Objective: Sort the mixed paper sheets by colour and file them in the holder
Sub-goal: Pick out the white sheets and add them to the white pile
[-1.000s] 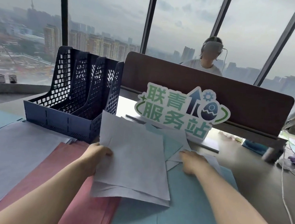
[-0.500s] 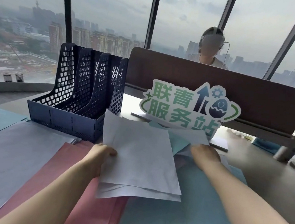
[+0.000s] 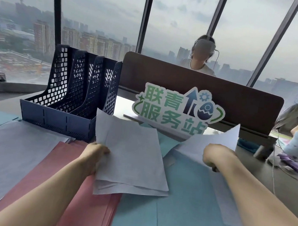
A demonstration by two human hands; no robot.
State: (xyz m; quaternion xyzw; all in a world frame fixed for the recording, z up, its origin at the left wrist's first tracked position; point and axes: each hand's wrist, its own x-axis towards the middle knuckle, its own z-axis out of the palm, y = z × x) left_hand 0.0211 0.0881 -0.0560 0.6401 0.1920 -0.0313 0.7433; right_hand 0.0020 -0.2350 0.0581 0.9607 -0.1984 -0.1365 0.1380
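The left hand [image 3: 94,153] gripped the left edge of a white stack [image 3: 130,159], near the empty blue holder [image 3: 71,104] far left. The right hand [image 3: 217,157] pinched one white sheet [image 3: 215,141], lifted right of the stack.

Tall windows [image 3: 100,14] at twelve o'clock show a hazy grey skyline; a brown desk divider [image 3: 238,102] stands at one o'clock.

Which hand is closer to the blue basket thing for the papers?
Left. The left hand grips a stack of white sheets just in front of the blue holder's near right corner. The right hand lifts a white sheet far off to the holder's right.
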